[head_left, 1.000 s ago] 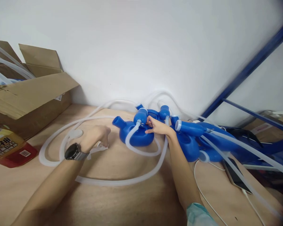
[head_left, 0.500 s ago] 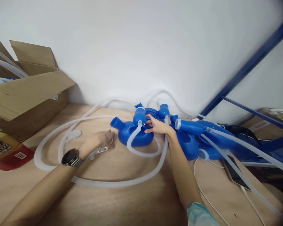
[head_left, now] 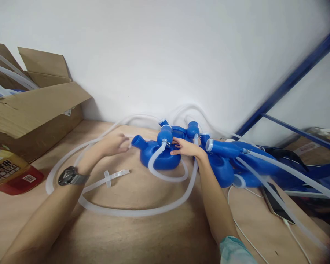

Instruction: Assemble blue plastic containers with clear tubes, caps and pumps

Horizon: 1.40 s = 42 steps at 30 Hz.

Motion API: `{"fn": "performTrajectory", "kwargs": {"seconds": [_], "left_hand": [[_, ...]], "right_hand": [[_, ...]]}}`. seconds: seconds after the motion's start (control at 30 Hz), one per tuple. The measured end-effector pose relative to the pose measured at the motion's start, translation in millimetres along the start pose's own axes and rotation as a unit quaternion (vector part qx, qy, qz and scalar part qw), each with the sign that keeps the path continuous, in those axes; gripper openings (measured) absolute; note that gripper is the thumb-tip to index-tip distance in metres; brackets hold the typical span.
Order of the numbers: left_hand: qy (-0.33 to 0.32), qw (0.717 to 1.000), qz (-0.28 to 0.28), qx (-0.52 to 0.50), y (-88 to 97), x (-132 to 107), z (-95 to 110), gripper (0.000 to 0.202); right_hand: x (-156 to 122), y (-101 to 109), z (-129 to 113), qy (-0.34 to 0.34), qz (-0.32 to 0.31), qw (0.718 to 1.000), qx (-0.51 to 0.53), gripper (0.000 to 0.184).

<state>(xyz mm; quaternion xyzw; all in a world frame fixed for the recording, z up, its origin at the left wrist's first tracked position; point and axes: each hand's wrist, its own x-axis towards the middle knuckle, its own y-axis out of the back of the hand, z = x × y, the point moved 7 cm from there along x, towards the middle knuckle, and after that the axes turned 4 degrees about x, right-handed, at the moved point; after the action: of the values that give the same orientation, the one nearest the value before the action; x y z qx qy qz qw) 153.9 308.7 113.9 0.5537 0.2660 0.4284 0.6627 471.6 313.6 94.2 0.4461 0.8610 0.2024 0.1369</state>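
Note:
A blue plastic bottle (head_left: 159, 159) lies on the wooden table (head_left: 159, 234), with a clear white tube (head_left: 132, 212) fitted to its cap and looping over the table. My right hand (head_left: 185, 147) rests on the bottle's top, fingers stretched toward the tube joint on the cap (head_left: 164, 136). My left hand (head_left: 111, 144), with a watch on its wrist, reaches toward the bottle's open spout (head_left: 136, 140); its fingers are loosely extended and hold nothing. A small white tube end piece (head_left: 108, 178) lies loose on the table below my left hand.
More blue bottles (head_left: 225, 161) with tubes are piled at the right against the wall. An open cardboard box (head_left: 35, 110) holding tubes stands at the left, a yellow-red packet (head_left: 8, 170) in front of it. A phone (head_left: 275, 203) on a white cable lies right, below a blue metal frame (head_left: 288, 80).
My left hand let go of the white end piece, which now lies on the table, and moved up and right toward the bottle's spout. My right hand stayed on the bottle.

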Motion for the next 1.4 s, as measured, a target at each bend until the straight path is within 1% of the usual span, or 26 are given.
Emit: {"fn": "performTrajectory", "kwargs": {"seconds": [0.03, 0.1, 0.17, 0.23, 0.27, 0.33, 0.4, 0.53, 0.63, 0.77, 0.87, 0.93, 1.0, 1.07, 1.1, 1.17, 1.2, 1.23, 1.3, 1.33, 1.4], "left_hand": [[0.019, 0.999, 0.019, 0.017, 14.1, -1.9, -8.3, 0.045], [0.041, 0.997, 0.06, -0.011, 35.7, -8.2, -16.4, 0.06], [0.026, 0.992, 0.077, -0.094, 43.1, -13.9, -10.8, 0.066], [-0.008, 0.983, 0.07, -0.169, 39.9, -15.7, 3.8, 0.066], [-0.026, 0.98, 0.06, -0.187, 36.2, -15.1, 12.2, 0.065], [-0.057, 0.979, 0.039, -0.19, 28.9, -12.2, 26.4, 0.061], [-0.075, 0.98, 0.024, -0.183, 25.0, -9.1, 34.3, 0.059], [-0.071, 0.982, 0.008, -0.176, 25.2, -7.0, 34.5, 0.062], [-0.068, 0.984, -0.007, -0.164, 24.6, -7.2, 33.8, 0.059], [-0.101, 0.981, -0.016, -0.163, 26.5, -9.0, 40.1, 0.052], [-0.094, 0.981, -0.025, -0.166, 29.4, -11.0, 42.6, 0.058], [-0.073, 0.978, -0.012, -0.196, 31.5, -10.6, 43.0, 0.07], [-0.031, 0.966, 0.032, -0.255, 31.6, -7.4, 41.3, 0.077], [0.045, 0.941, 0.084, -0.326, 23.8, -2.7, 36.6, 0.077], [0.092, 0.924, 0.097, -0.357, 15.0, -0.4, 34.4, 0.079], [0.178, 0.892, 0.083, -0.406, -9.5, 3.8, 34.5, 0.087], [0.205, 0.879, 0.068, -0.425, -21.4, 5.6, 37.0, 0.09], [0.22, 0.869, 0.056, -0.439, -31.2, 7.0, 40.2, 0.092], [0.214, 0.862, 0.049, -0.457, -41.2, 8.5, 46.9, 0.092], [0.197, 0.865, 0.051, -0.458, -41.7, 8.3, 49.8, 0.089], [0.149, 0.886, 0.056, -0.436, -35.9, 6.0, 54.8, 0.078]], "right_hand": [[-0.3, -0.5, -0.9, -0.004, -0.003, 1.0, -0.006, 0.069], [-1.4, -1.5, -3.4, -0.01, -0.01, 1.0, -0.018, 0.063], [-2.6, -2.3, -6.4, -0.011, -0.017, 1.0, -0.023, 0.06], [-3.7, -3.3, -8.9, -0.008, -0.024, 0.999, -0.02, 0.058], [-4.1, -3.9, -9.6, -0.007, -0.029, 0.999, -0.017, 0.058], [-4.6, -5.1, -9.9, -0.007, -0.039, 0.999, -0.014, 0.058], [-4.7, -6.0, -9.8, -0.006, -0.046, 0.999, -0.016, 0.057], [-4.1, -6.3, -10.0, -0.002, -0.047, 0.999, -0.013, 0.059], [-4.2, -6.7, -11.0, -0.005, -0.047, 0.999, -0.009, 0.059], [-5.2, -7.6, -13.4, -0.008, -0.049, 0.999, -0.007, 0.057], [-5.7, -8.1, -14.7, -0.004, -0.05, 0.999, -0.002, 0.054], [-5.9, -8.2, -15.3, -0.001, -0.048, 0.999, -0.001, 0.053], [-6.1, -8.4, -16.2, -0.002, -0.046, 0.999, 0.0, 0.054], [-6.6, -9.9, -18.3, -0.005, -0.049, 0.999, 0.0, 0.056], [-6.9, -11.3, -19.8, -0.006, -0.053, 0.999, 0.001, 0.056], [-7.8, -14.7, -23.5, -0.007, -0.064, 0.998, 0.001, 0.054], [-8.3, -16.5, -25.5, -0.005, -0.069, 0.998, 0.001, 0.053], [-8.7, -18.0, -27.3, -0.003, -0.072, 0.997, 0.001, 0.053], [-9.6, -20.0, -30.1, -0.001, -0.075, 0.997, 0.001, 0.05], [-10.0, -20.7, -30.8, -0.002, -0.076, 0.997, 0.0, 0.049], [-10.5, -21.4, -31.5, -0.007, -0.079, 0.997, -0.004, 0.045]]}}
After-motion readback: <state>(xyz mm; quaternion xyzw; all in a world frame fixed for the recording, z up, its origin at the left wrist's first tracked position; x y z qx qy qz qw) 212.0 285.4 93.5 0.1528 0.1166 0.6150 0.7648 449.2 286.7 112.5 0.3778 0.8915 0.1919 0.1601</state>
